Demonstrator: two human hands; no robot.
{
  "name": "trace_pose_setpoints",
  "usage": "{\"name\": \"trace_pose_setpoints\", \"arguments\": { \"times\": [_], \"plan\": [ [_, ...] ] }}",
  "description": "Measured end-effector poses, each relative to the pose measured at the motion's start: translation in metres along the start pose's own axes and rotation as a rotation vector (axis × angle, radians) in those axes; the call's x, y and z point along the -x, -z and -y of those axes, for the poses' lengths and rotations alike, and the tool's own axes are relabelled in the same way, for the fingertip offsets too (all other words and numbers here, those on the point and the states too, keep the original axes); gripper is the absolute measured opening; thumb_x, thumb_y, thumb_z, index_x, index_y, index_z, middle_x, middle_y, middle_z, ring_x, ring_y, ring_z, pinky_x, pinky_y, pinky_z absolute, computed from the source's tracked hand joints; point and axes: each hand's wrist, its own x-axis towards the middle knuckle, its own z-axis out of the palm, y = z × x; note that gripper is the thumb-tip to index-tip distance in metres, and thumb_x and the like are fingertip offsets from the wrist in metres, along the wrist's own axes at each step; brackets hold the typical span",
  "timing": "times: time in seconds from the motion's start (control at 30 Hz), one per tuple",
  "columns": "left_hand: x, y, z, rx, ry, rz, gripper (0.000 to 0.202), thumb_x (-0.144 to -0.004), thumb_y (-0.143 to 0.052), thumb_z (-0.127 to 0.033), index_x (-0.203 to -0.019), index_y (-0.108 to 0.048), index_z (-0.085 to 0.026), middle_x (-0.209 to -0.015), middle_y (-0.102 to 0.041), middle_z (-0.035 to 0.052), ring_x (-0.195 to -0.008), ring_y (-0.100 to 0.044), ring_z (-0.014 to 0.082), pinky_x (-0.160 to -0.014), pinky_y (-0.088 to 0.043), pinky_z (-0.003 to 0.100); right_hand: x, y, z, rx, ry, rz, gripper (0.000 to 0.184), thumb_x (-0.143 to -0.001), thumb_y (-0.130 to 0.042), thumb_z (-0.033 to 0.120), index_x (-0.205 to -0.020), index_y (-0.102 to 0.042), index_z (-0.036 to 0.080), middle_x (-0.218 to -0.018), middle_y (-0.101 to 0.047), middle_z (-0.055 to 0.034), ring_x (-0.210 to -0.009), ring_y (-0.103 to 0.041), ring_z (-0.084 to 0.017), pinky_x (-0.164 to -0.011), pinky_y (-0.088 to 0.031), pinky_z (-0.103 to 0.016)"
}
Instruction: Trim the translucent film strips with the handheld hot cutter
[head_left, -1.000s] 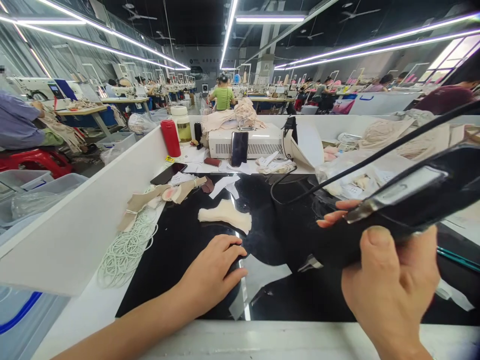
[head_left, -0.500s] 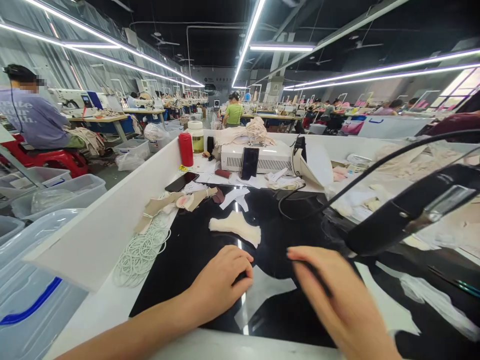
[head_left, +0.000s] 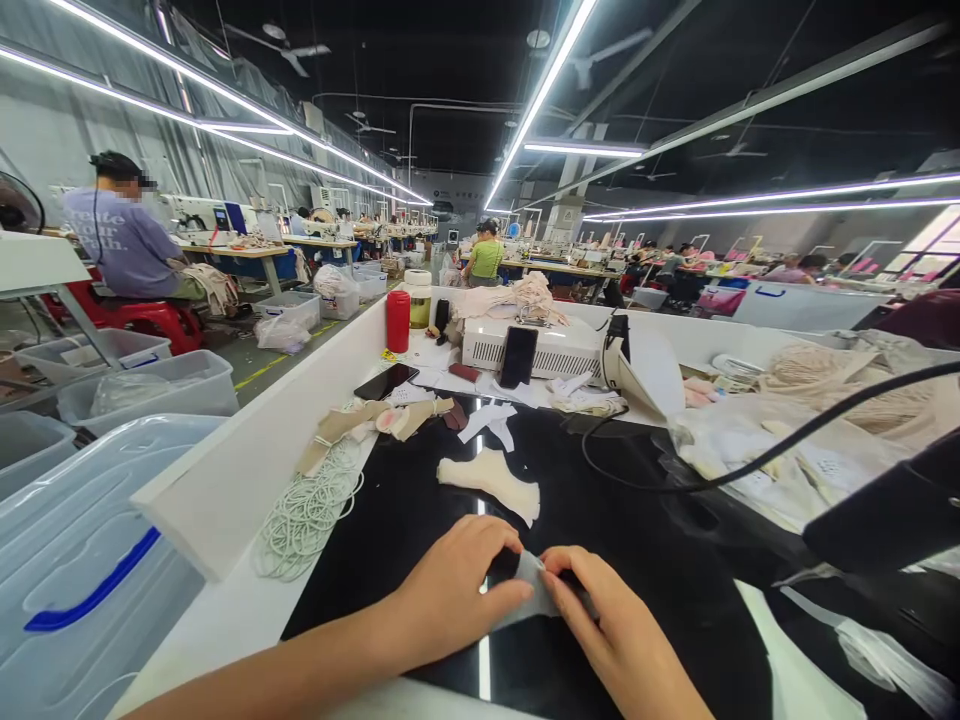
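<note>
A thin, translucent whitish fabric piece (head_left: 531, 598) is between my two hands over the black tabletop. My right hand (head_left: 611, 615) pinches its upper edge between thumb and fingertips. My left hand (head_left: 461, 590) curls at the other side, its thumb and fingers closed on the piece's left part. Much of the fabric is hidden by my fingers. Just beyond my hands lies a cream padded fabric piece (head_left: 491, 480) with curved edges. Farther back, white cut pieces (head_left: 487, 425) rest on the black surface.
A tangle of pale green cord (head_left: 311, 515) lies to the left by a white side wall (head_left: 277, 440). At right are a black lamp-like arm (head_left: 885, 505), a cable and a pale pattern piece (head_left: 795, 655). A phone (head_left: 517, 357) leans on a white box (head_left: 562, 345).
My right hand has moved left and down onto the fabric piece, and its fingers have closed there. The piece, flat before, now shows bunched between both hands. The camera view has shifted.
</note>
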Motion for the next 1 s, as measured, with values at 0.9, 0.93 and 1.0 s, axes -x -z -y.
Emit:
{"name": "trace_pose_setpoints", "arguments": {
  "times": [0.9,0.93,1.0],
  "plan": [
    [-0.085,0.075,0.011,-0.332,-0.005,-0.174,0.006,-0.097,-0.067,-0.025,-0.093,-0.063,-0.022,-0.090,-0.070,0.0014,-0.087,-0.067,0.0226,-0.084,-0.050,0.034,-0.093,-0.029,0.004,0.229,0.051,-0.226,0.055,-0.113,-0.037,0.056,-0.094,-0.077,0.024,-0.085,-0.076,-0.0072,-0.077,-0.064,-0.025,-0.073,-0.044,-0.038],
    [-0.086,0.073,0.013,-0.376,-0.021,-0.163,0.007,-0.097,-0.068,-0.024,-0.091,-0.064,-0.022,-0.090,-0.070,0.0016,-0.088,-0.067,0.0230,-0.085,-0.050,0.034,-0.092,-0.031,0.003,0.264,0.061,-0.220,0.054,-0.114,-0.037,0.052,-0.093,-0.077,0.023,-0.085,-0.076,-0.0073,-0.078,-0.063,-0.025,-0.073,-0.042,-0.039],
    [-0.086,0.070,0.017,-0.453,-0.054,-0.145,0.009,-0.098,-0.070,-0.022,-0.089,-0.066,-0.021,-0.090,-0.070,0.0021,-0.089,-0.068,0.0239,-0.087,-0.050,0.035,-0.091,-0.033,0.000,0.323,0.072,-0.211,0.050,-0.114,-0.038,0.044,-0.092,-0.077,0.023,-0.085,-0.076,-0.0073,-0.078,-0.062,-0.025,-0.074,-0.039,-0.039]
  ]
}}
